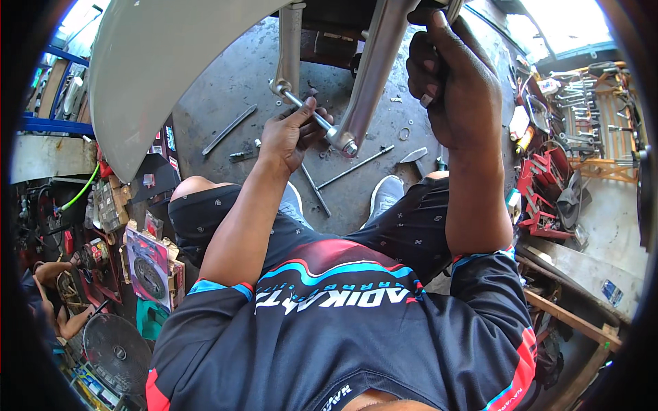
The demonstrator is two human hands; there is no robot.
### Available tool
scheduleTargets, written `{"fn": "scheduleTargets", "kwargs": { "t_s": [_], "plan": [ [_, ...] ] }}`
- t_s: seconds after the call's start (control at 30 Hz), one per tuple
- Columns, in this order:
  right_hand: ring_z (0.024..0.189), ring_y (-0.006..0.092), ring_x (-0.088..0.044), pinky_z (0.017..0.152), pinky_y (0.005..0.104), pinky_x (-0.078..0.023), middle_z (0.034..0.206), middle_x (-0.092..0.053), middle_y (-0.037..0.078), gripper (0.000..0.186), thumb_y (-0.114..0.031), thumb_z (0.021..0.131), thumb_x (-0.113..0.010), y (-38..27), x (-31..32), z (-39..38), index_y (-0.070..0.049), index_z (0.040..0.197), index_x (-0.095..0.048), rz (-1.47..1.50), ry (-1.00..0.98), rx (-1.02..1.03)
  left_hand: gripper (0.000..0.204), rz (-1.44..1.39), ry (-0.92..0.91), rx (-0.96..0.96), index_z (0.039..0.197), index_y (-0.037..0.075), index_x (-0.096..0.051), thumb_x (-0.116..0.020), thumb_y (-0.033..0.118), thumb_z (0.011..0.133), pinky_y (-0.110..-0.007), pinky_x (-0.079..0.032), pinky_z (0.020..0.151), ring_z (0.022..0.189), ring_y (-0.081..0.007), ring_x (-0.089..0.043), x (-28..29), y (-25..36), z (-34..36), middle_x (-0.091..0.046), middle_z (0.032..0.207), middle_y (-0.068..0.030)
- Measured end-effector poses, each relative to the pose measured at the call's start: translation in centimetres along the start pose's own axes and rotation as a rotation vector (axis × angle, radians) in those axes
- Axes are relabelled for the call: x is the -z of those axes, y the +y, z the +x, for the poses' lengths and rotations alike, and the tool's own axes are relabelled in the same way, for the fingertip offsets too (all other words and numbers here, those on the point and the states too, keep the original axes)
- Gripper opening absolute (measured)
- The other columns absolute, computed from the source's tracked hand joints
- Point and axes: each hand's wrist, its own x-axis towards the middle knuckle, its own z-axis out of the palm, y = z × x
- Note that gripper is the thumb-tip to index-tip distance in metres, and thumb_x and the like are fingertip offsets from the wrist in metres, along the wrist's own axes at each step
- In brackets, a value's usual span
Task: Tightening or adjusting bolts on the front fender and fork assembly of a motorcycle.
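Two silver fork legs, a left one (289, 48) and a thicker right one (373, 75), reach down in front of me. A thin metal axle (317, 118) spans their lower ends. My left hand (288, 133) is closed round this axle, thumb on top, between the legs. Higher up, beside the right leg, my right hand (449, 75) has its fingers curled at a metallic part at the picture's top edge. What those fingers hold is mostly hidden. A large pale body panel (151, 61) hangs at the upper left.
On the dark floor lie a flat metal bar (229, 130), a T-handle wrench (356, 166), a hammer (413, 156) and small rings. At right are a wrench rack (582, 103) and a red toolbox (541, 195). Left, a fan (116, 349) stands near another person's arms (62, 294).
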Motion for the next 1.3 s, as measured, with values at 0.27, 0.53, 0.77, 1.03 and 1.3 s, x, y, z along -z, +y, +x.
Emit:
{"fn": "scheduleTargets", "kwargs": {
  "t_s": [0.27,0.53,0.77,1.03,1.3],
  "plan": [
    [0.045,0.0047,-0.031,0.041,0.0208,-0.024,0.062,-0.037,-0.003,0.026,-0.029,0.101,-0.049,-0.1,0.4,0.6,-0.004,0.106,-0.056,-0.017,0.065,-0.039,0.033,-0.171,-0.311,-0.079,0.117,-0.013,-0.054,-0.058,0.012,0.096,-0.033,-0.058,0.089,0.1,-0.0268,-0.068,0.7,-0.1,0.0,-0.065,0.112,-0.0205],
    [0.046,0.0063,-0.034,0.041,0.022,-0.027,0.059,-0.04,-0.003,0.029,-0.033,0.101,-0.049,-1.0,-0.3,0.7,-0.005,0.103,-0.056,-0.099,0.057,-0.03,0.026,-0.018,-0.08,-0.036,0.11,-0.008,-0.059,-0.06,0.013,0.096,-0.03,-0.058,0.086,0.098,-0.0238,-0.068,0.7,-0.4,0.1,-0.068,0.104,-0.0169],
    [0.045,0.0047,-0.033,0.043,0.0198,-0.026,0.062,-0.039,-0.002,0.028,-0.029,0.102,-0.048,0.2,0.9,0.8,-0.003,0.111,-0.056,-0.043,0.011,0.02,0.019,-0.259,-0.221,-0.056,0.103,-0.003,-0.062,-0.066,0.012,0.092,-0.033,-0.06,0.077,0.091,-0.0269,-0.07,-0.7,0.0,-1.2,-0.069,0.099,-0.0173],
    [0.049,0.0049,-0.035,0.043,0.0205,-0.027,0.062,-0.04,-0.005,0.027,-0.033,0.101,-0.051,-0.5,0.2,1.0,-0.007,0.106,-0.056,-0.005,0.077,-0.08,0.031,-0.005,-0.125,-0.053,0.118,-0.007,-0.053,-0.061,0.011,0.094,-0.033,-0.058,0.083,0.099,-0.027,-0.068,1.1,-1.2,0.6,-0.068,0.103,-0.0191],
    [0.052,0.0034,-0.033,0.046,0.02,-0.026,0.065,-0.038,-0.007,0.024,-0.032,0.101,-0.052,-0.7,0.5,0.8,-0.009,0.105,-0.055,0.014,0.015,-0.077,0.023,-0.112,-0.094,-0.02,0.105,-0.004,-0.059,-0.067,0.013,0.091,-0.035,-0.06,0.088,0.095,-0.0258,-0.069,1.7,-0.2,1.6,-0.069,0.097,-0.0174]
  ]
}}
